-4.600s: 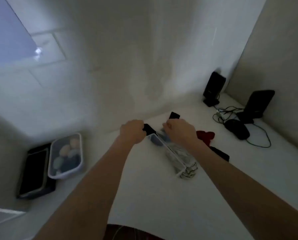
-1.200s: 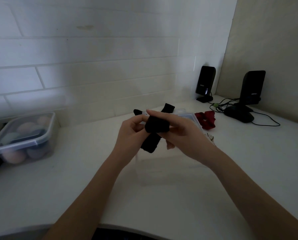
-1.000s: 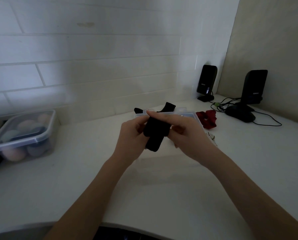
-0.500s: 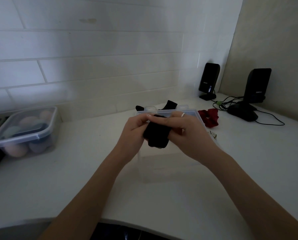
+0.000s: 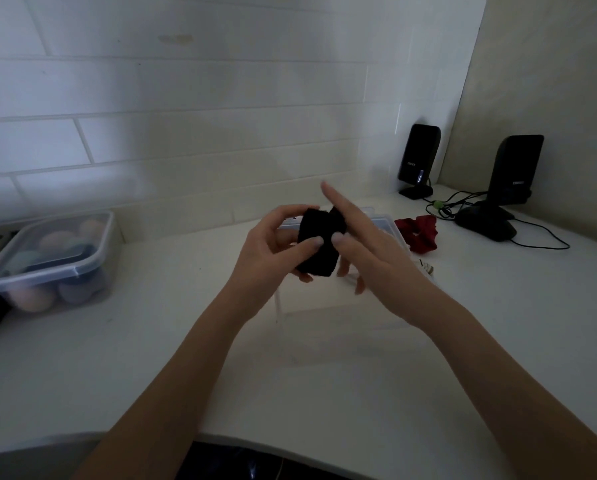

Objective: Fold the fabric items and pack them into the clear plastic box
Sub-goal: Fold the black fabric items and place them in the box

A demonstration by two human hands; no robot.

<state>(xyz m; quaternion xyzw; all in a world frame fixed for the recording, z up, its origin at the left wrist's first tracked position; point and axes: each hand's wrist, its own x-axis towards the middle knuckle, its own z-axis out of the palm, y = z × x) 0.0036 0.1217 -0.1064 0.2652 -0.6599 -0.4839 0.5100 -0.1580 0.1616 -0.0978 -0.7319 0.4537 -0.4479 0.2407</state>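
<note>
**Black fabric folded between your two hands, above the clear box**

At the far left of the white counter you see a lidded clear plastic tub. It holds several rounded pieces in pale pink, light blue and dark blue; what they are exactly, you cannot tell through the lid.

In the middle, your left hand holds a small folded piece of black fabric in the air, above the counter. The thumb presses on the near face of the fabric and the other fingers curl behind it, so this hand is closed on the fabric. The folded bundle is longer than wide. Its long axis runs from the upper side, away from you, down toward you, with a slight tilt; the loose upper edges point up and away.

Your right hand touches the same fabric from the right side. Its thumb rests on the near face, just beside the left thumb, while the index finger is stretched out straight and points up and to the left. The other fingers are loosely bent below.

Directly behind and under the hands stands the clear plastic box, mostly hidden; its contents cannot be seen.

To the right of it lies a dark red fabric scrunchie, and further right two black speakers with cables.
</note>
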